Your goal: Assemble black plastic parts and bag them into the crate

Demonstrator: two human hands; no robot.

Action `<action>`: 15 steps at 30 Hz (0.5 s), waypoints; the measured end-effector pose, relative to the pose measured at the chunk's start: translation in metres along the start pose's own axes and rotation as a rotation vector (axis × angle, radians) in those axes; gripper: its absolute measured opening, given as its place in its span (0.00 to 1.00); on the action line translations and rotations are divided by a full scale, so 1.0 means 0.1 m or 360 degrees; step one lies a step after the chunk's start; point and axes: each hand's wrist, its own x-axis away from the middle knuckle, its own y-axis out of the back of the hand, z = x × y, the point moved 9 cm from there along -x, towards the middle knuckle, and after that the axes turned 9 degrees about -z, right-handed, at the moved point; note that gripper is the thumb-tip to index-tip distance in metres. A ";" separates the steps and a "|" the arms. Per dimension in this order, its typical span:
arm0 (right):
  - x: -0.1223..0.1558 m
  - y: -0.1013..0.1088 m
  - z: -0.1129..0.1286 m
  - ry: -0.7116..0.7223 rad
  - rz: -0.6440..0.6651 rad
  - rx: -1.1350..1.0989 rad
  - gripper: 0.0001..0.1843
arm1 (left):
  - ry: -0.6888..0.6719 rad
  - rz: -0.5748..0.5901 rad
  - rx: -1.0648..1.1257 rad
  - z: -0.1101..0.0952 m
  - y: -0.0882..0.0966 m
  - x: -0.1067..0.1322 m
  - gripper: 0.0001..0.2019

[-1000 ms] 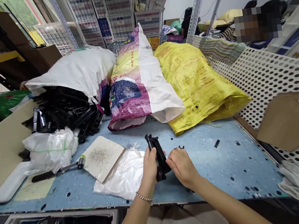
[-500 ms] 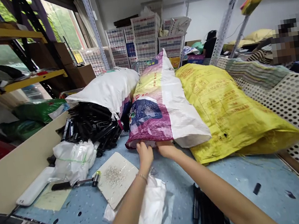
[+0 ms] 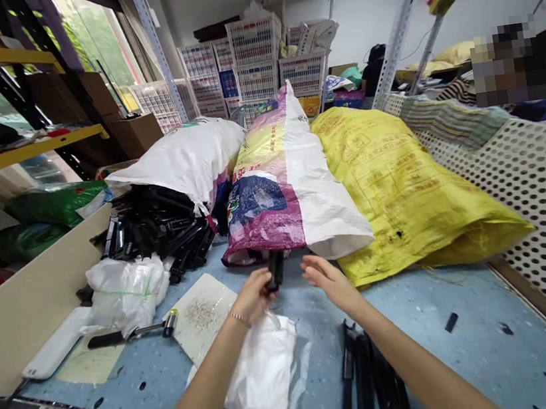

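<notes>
Left hand (image 3: 252, 296) pinched a black plastic bar (image 3: 275, 270) upright by its lower end, just below the woven sack (image 3: 264, 212); right hand (image 3: 330, 281) spread, empty, nearby. Bar probably stiff and light; its long shank looked the surest hold.

Messy little workshop here: a speckled blue workbench (image 3: 468, 313) with a fat yellow woven sack (image 3: 401, 181) slumped right beside a pink-and-white woven sack (image 3: 271, 191) and a white sack (image 3: 181, 156). There's a small mallet (image 3: 133, 333) lying just next to a pale board (image 3: 202, 318) dusted with tiny bits. White plastic crates (image 3: 256, 59) are stacked up at the back, a yellow metal shelf (image 3: 19, 147) sits left, and a perforated white panel (image 3: 538, 196) runs along the right.
</notes>
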 end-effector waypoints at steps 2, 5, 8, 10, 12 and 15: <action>0.10 -0.05 -0.04 -0.0159 -0.0078 -0.0241 0.27 | 0.0039 0.0110 -0.0120 0.29 -0.02 0.36 0.23; 0.33 -0.20 -0.01 -0.0312 -0.0076 -0.0550 0.29 | -0.0125 0.0303 -0.0366 0.53 -0.13 0.85 0.31; 0.59 -0.33 0.04 -0.0386 -0.0040 -0.0676 0.28 | -0.0407 0.0317 -0.0600 0.53 -0.22 1.14 0.33; 0.72 -0.34 0.08 -0.0306 -0.0074 -0.0614 0.27 | -0.0628 0.0260 -0.0742 0.44 -0.27 1.23 0.35; 0.81 -0.23 0.10 -0.0167 -0.0245 -0.0452 0.28 | -0.0902 0.0159 -0.0929 0.31 -0.31 1.30 0.36; 0.89 -0.01 0.19 0.0082 -0.0523 -0.0157 0.28 | -0.1223 0.0160 -0.1211 0.22 -0.47 1.43 0.34</action>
